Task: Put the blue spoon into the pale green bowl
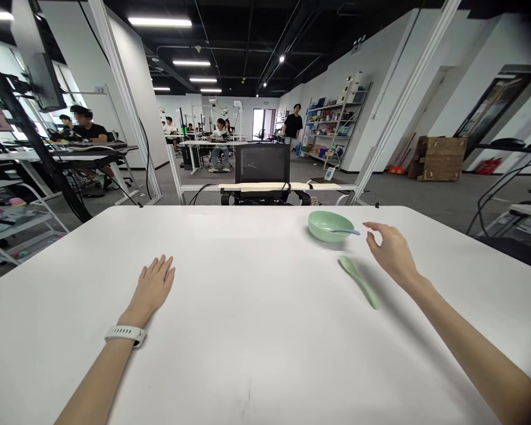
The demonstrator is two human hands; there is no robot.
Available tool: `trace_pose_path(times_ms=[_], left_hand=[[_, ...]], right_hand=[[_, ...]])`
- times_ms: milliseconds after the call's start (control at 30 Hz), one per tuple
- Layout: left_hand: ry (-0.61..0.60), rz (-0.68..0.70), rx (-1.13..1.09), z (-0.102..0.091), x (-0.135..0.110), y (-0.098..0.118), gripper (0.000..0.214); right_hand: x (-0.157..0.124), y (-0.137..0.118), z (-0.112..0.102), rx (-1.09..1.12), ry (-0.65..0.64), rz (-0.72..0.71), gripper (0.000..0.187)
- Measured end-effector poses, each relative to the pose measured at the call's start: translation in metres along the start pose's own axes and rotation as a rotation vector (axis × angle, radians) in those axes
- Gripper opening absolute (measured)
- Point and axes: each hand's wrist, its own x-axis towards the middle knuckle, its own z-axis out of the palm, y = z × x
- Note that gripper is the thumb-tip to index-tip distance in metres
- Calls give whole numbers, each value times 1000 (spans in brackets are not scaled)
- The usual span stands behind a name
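Note:
My left hand (157, 284) lies flat and palm down on the white table (248, 360), touching nothing else, with a white watch (125, 334) on its wrist. My right hand (392, 254) hovers with loosely curled fingers, holding nothing. It is nearest to a pale green bowl (330, 226), whose inside is partly visible. A thin pale blue utensil handle (346, 232) rests across the bowl's right rim, with its other end hidden inside. Below the bowl, a pale green spoon (360, 282) lies on the table, slanting down to the right.
Beyond the table's far edge stands a dark mesh-backed screen (262, 163) behind a pale wooden bar (278, 186). Farther back, several people sit at desks, one person stands, and a metal shelf (331, 127) holds assorted goods. White metal frame posts rise at both sides.

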Motion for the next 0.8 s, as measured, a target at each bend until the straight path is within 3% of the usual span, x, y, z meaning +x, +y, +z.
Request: trace_pose_path(times_ms=[300,467,800], left_hand=[[9,-4,15,-2,-1,0,70],[22,0,4,2,0,-4,72],[73,7,-11,7,1,-4,74]], right_hand=[[-65,32,37,64,-381,140,55],[-70,32,39,61,-402,179,55],[-62,16,25,37,-379,190,44]])
